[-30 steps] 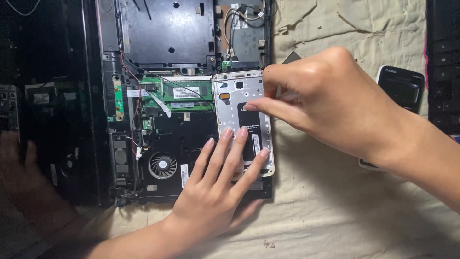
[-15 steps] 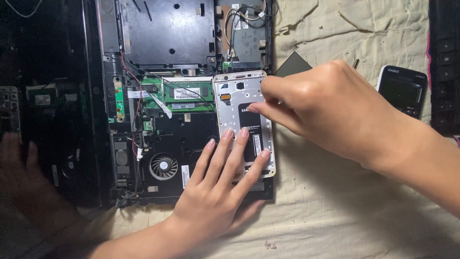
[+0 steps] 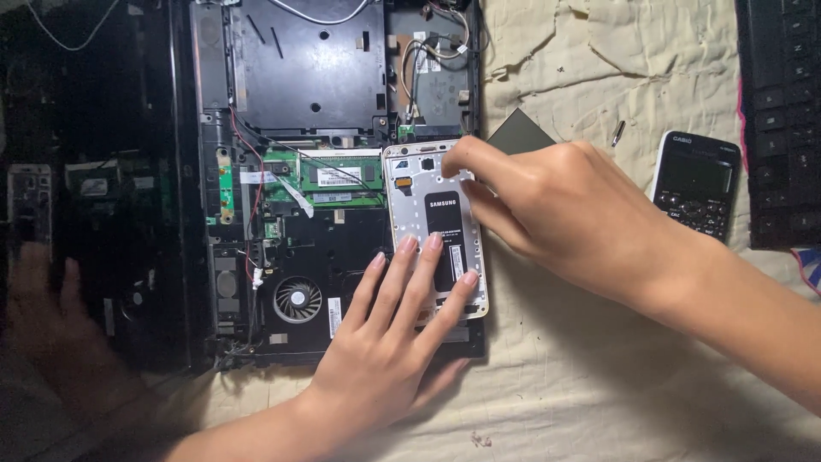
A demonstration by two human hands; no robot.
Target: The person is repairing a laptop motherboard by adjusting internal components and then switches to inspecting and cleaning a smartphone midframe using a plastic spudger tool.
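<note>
A silver backless phone (image 3: 434, 227) lies on the opened black laptop base (image 3: 299, 111); a black calculator (image 3: 696, 183) sits right, a black keyboard (image 3: 780, 111) beyond it.

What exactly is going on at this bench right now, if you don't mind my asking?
A person is working on an opened phone that lies on top of an opened laptop chassis. The left hand rests flat with its fingertips on the phone's lower part, while the right hand reaches to its upper right corner. A calculator lies on the cloth to the right.

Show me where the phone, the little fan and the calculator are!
phone (image 3: 412, 184), head view, bare silver back near its top.
fan (image 3: 297, 300), head view, the round hub.
calculator (image 3: 694, 178), head view, its dark screen.
</note>
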